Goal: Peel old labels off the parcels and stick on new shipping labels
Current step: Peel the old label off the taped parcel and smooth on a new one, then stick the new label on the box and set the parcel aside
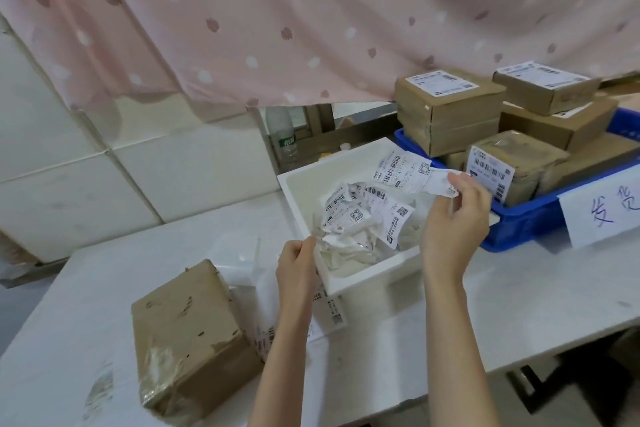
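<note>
A brown taped parcel [188, 326] without a label lies on the white table at the lower left. My right hand [453, 218] pinches a peeled white label [412, 168] with barcodes and holds it above the white foam box [360, 279]. That box holds several crumpled old labels [367, 215]. My left hand [298, 269] grips a torn strip of white paper [320, 239] at the box's near left rim. Sheets of labels [329, 312] lie on the table under my left forearm.
A blue crate [526, 222] at the right holds several stacked brown parcels [450, 111] with white labels, and carries a handwritten paper sign [602, 211]. A pink dotted curtain [311, 17] hangs behind. A plastic bottle [282, 130] stands behind the foam box.
</note>
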Available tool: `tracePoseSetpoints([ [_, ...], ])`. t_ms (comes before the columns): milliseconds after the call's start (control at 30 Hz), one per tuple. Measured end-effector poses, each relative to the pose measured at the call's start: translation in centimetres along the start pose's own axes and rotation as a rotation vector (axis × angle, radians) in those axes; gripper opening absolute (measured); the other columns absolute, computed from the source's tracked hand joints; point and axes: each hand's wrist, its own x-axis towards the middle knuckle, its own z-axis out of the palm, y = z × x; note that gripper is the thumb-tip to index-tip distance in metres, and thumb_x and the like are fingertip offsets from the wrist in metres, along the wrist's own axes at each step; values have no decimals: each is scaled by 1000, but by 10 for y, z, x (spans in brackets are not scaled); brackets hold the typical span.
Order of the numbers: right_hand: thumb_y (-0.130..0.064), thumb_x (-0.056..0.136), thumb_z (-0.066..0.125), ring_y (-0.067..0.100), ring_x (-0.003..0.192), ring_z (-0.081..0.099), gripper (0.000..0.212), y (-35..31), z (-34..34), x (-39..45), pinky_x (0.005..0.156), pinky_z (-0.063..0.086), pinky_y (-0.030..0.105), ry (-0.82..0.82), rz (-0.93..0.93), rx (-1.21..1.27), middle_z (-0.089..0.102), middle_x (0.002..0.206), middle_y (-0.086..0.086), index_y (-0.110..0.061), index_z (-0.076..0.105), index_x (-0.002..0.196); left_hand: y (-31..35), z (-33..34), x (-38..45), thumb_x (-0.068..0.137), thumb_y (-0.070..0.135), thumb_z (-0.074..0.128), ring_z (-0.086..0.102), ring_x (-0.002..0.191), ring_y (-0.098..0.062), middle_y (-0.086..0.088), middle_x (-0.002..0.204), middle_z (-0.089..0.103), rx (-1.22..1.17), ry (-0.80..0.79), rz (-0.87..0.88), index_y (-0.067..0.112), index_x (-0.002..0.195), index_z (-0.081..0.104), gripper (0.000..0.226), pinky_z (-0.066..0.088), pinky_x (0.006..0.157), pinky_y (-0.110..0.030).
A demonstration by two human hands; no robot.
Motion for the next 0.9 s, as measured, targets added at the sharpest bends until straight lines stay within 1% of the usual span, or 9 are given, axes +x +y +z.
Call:
tracePoseSetpoints([
  [133,-3,98,50,18,143,32,40,-2,4,5,110,33,26,-124,31,-208,31,154,5,-4,50,138,-2,4,1,80,43,55,52,75,-19,-2,86,60,-5,22,-16,19,80,56,24,40,72,-35],
  [267,5,96,46,23,130,46,43,-9,3,13,101,40,29,-334,81,-422,40,147,8,-4,51,137,-3,6,3,72,45,52,50,73,-19,-1,80,58,-18,35,-17,19,79,55,27,38,72,-35],
  [400,2,94,49,29,110,55,34,-9,5,20,81,42,32,-552,94,-626,51,131,13,-3,58,126,-6,7,6,88,32,55,47,73,-20,0,76,53,-32,48,-4,18,75,52,20,36,71,-35],
  [533,-7,92,56,22,81,50,1,-19,9,28,70,39,29,-823,172,-834,58,100,10,-6,56,93,-7,9,7,92,23,53,39,69,-19,2,71,45,-62,53,2,17,71,45,24,31,66,-33],
  [600,-7,91,59,21,80,48,12,-23,10,30,69,38,28,-906,197,-879,52,86,6,-8,49,85,-7,9,7,92,22,52,37,68,-18,2,71,43,-60,50,1,17,71,43,24,30,66,-33],
  [667,-5,91,59,22,85,48,23,-23,11,31,73,39,28,-932,185,-913,47,80,5,-9,43,76,-7,9,8,93,21,52,38,69,-19,2,72,44,-65,50,2,16,72,44,23,31,67,-33],
  [767,-6,88,63,25,93,50,27,-18,13,29,76,41,30,-899,179,-911,49,90,7,-9,42,71,-6,9,8,92,20,53,39,70,-19,2,70,45,-74,55,0,16,71,44,24,30,65,-33],
  [867,-12,91,60,30,107,53,11,-15,16,29,80,42,33,-845,197,-873,54,110,11,-3,55,95,-6,8,8,92,22,55,39,70,-19,3,70,45,-82,49,-3,17,70,45,25,31,64,-33],
  [900,-19,95,54,31,112,50,21,-12,15,29,81,40,33,-838,161,-906,53,117,11,-2,59,106,-6,8,8,92,23,56,40,70,-19,2,71,47,-83,45,-3,16,71,46,24,32,65,-32],
])
